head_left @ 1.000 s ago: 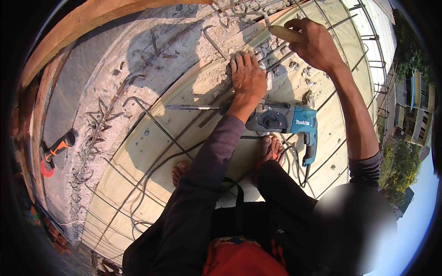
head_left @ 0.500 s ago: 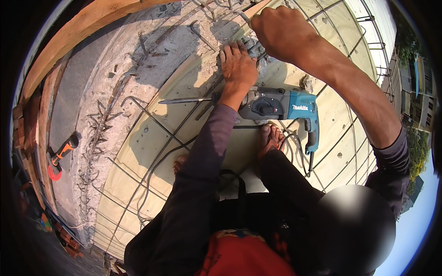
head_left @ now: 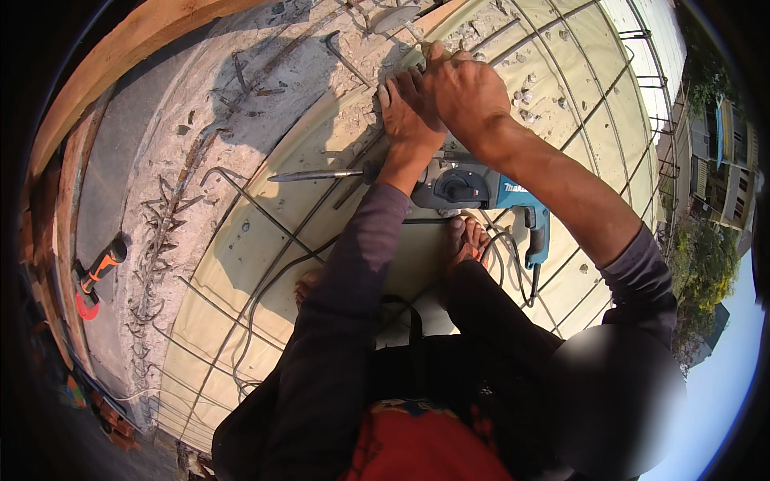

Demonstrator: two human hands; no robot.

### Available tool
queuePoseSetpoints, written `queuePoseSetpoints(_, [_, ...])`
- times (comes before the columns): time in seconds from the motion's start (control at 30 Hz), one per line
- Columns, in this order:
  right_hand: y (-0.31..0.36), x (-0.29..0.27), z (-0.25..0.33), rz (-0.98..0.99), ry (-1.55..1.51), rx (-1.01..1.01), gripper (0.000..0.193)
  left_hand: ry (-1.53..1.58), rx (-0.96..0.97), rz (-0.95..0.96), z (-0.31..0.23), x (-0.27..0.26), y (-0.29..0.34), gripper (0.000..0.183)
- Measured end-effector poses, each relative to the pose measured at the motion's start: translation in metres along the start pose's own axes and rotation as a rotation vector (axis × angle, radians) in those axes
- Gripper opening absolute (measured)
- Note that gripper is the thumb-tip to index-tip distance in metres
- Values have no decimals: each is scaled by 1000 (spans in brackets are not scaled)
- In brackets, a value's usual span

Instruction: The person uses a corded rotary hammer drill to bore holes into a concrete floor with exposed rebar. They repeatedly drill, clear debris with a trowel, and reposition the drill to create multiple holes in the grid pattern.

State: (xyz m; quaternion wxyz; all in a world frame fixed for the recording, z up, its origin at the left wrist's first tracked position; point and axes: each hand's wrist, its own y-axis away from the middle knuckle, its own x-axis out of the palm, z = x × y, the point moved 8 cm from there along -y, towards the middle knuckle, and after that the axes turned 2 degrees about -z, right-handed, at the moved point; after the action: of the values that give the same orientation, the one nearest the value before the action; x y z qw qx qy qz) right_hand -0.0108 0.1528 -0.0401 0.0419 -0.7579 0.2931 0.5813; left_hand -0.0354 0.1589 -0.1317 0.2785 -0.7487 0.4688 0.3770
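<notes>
Sunlight falls on a pale sheet (head_left: 425, 260) with steel bars (head_left: 274, 215) over it, and the drill (head_left: 453, 186) lies there. Just past the drill, the right hand (head_left: 467, 90) is curled tight around the handle of a trowel (head_left: 391, 19); its blade is farther past the drill. Beside it, the left hand (head_left: 413, 112) has bent, close fingers; I cannot tell if they grip anything. A foot (head_left: 465, 239) is just this side of the drill. An orange tool (head_left: 107, 258) lies well left of it.
</notes>
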Motion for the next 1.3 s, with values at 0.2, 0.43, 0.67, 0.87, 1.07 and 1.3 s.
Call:
queuePoseSetpoints(0.2, [18,-5,-55,93,-481,208,37,-178,-37,26,3,3,0,67])
queuePoseSetpoints(0.43, [25,-23,-51,-69,-193,100,25,-203,-74,81,-2,-1,1,66])
queuePoseSetpoints(0.67, [6,-10,-42,-60,-223,111,25,-223,-37,22,-2,2,4,64])
queuePoseSetpoints(0.87, [-3,-61,-64,-126,-82,-87,47,-134,-36,85,2,-2,3,62])
queuePoseSetpoints(1.07, [12,-34,-69,-81,-123,37,31,-142,-26,73,-1,0,4,58])
queuePoseSetpoints(1.3, [12,-17,-66,-50,-193,108,41,-150,-31,48,2,0,6,60])
